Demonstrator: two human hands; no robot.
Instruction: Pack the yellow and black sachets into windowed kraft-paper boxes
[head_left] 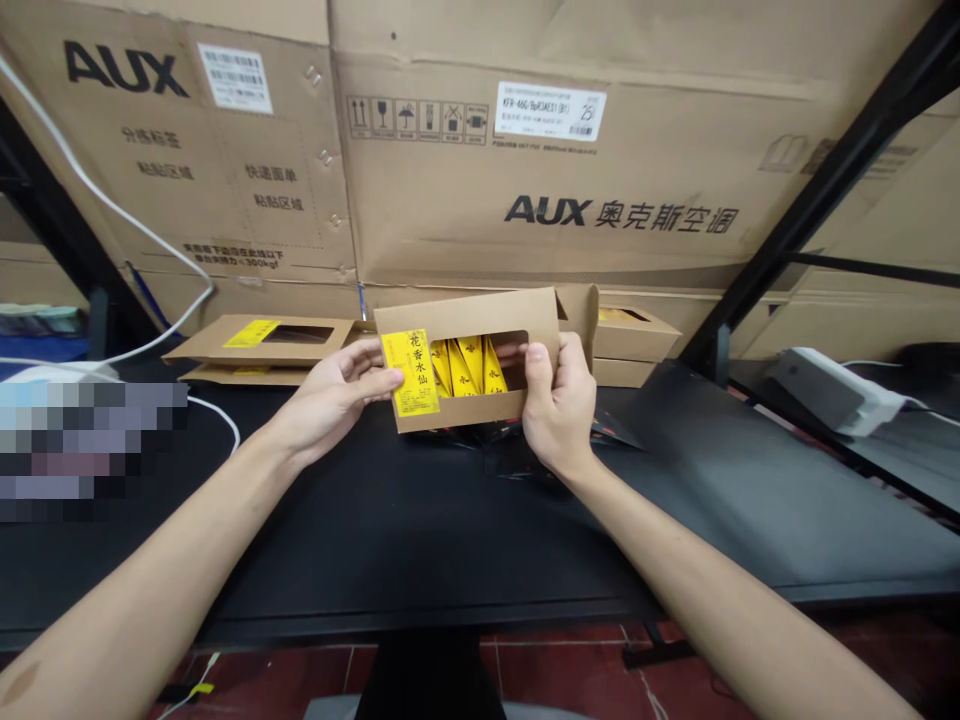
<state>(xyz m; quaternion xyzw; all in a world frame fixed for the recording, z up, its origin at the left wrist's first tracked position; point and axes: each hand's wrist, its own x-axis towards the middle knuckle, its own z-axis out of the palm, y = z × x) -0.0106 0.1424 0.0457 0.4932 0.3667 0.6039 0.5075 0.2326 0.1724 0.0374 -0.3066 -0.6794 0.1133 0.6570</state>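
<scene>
Holding box [469, 317] at both ends, left hand [330, 397] and right hand [559, 405], raised above table [420, 540], yellow packets [472, 372] inside. Could spill packets through seemingly open right end if tipped; could crumple if squeezed hard.

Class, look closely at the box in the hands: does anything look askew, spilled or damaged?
Mildly askew, yes: the yellow packets lean at slants inside the cardboard box rather than standing straight. I see no spill, and no tear on the box's visible front.
</scene>
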